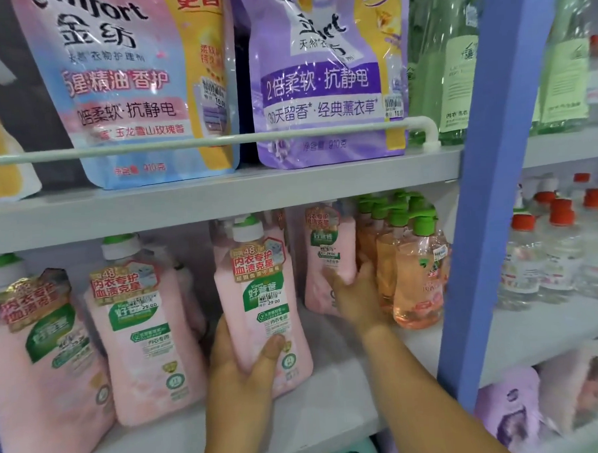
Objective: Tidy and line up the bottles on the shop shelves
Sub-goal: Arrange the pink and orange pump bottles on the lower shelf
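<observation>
Head view, shop shelving, two tiers visible.

Lower shelf [335, 389]: row of pink bottles with white caps and green labels. Left hand [242, 369] grips one pink bottle [260, 306] low on its body — thumb across the front label, fingers wrapped behind it, closed on the bottle. This bottle leans slightly to the left and sits near the shelf's front edge, between a second pink bottle [141, 339] on its left and a gap on its right.

Right hand [355, 295] reaches further back, palm pressed flat against the lower part of a rear pink bottle [329, 255]; fingers spread fairly wide on its right side, not clearly wrapped round it — cannot tell whether it is gripped or only touched. Just right of that hand: a cluster of orange pump bottles [416, 272] with green tops, packed close together.

A third pink bottle [33, 368] stands at the far left, partly cut off.

Upper shelf: pink refill pouch [127, 93] and purple refill pouch [322, 85] upright behind a white rail [218, 140]. A blue upright post [494, 170] divides the bay from clear bottles with red caps [559, 245] on the right.
</observation>
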`<state>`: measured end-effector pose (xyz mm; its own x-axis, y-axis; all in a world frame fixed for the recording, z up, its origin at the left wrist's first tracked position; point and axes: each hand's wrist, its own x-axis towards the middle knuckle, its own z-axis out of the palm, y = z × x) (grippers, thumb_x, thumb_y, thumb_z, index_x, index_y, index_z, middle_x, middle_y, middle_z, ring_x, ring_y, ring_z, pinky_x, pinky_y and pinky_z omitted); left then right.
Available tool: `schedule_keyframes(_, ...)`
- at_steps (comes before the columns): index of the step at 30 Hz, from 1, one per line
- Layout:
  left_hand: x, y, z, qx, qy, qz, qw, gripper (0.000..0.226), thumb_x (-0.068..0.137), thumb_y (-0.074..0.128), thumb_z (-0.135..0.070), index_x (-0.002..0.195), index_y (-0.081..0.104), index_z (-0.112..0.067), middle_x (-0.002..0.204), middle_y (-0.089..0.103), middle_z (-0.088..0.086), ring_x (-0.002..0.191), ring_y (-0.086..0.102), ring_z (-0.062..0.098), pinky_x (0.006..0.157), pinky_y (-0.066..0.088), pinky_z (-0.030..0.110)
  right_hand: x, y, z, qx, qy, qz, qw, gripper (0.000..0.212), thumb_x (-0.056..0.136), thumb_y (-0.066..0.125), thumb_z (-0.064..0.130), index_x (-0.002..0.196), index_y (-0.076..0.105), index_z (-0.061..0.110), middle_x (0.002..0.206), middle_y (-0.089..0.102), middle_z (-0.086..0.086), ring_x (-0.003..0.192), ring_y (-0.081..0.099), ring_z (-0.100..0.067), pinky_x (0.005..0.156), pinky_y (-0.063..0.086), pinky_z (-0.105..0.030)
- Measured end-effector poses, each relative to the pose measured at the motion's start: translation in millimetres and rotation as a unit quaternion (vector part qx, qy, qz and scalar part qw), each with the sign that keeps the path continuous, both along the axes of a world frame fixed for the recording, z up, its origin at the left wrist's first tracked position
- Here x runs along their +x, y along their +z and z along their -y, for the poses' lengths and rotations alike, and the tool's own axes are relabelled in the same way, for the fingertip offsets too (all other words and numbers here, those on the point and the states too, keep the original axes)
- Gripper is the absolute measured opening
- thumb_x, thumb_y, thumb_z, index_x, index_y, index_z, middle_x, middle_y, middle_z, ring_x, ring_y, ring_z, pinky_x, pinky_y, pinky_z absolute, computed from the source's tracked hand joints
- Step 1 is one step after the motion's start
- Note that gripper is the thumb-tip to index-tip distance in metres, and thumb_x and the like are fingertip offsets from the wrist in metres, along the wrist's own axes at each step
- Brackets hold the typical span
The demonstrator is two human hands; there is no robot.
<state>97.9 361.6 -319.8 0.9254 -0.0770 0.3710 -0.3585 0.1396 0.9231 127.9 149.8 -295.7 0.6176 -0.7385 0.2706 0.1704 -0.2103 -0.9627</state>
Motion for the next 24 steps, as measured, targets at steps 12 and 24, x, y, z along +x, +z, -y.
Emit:
schedule_keyframes(12, 3.7, -3.6, -2.0, 0.009, -0.015, 0.005, 1.0, 0.061, 0.084, 0.08, -0.006, 0.134, 0.057, -0.034, 0.118, 0.073, -0.01, 0.099, 0.071, 0.0, 0.074, 0.055, 0.013, 18.2, -22.3, 8.0, -0.068, -0.041, -0.034, 0.996, 0.04, 0.098, 0.055, 0.003, 0.137, 0.058, 0.012, 0.13, 0.064, -0.015, 0.121, 0.06, -0.031, 0.107, 0.047, -0.034)
schedule_keyframes(24, 8.1, -5.7, -1.8, 0.004, -0.023, -0.012, 1.0, 0.058, 0.084, 0.079, -0.007, 0.126, 0.058, -0.039, 0.116, 0.075, -0.01, 0.1, 0.074, 0.01, 0.074, 0.061, 0.024, 52.3, -16.3, 2.4, -0.116, -0.057, -0.047, 0.99, 0.099, 0.067, 0.091, 0.037, 0.147, 0.037, 0.014, 0.135, 0.058, -0.011, 0.12, 0.062, -0.029, 0.098, 0.053, -0.036)
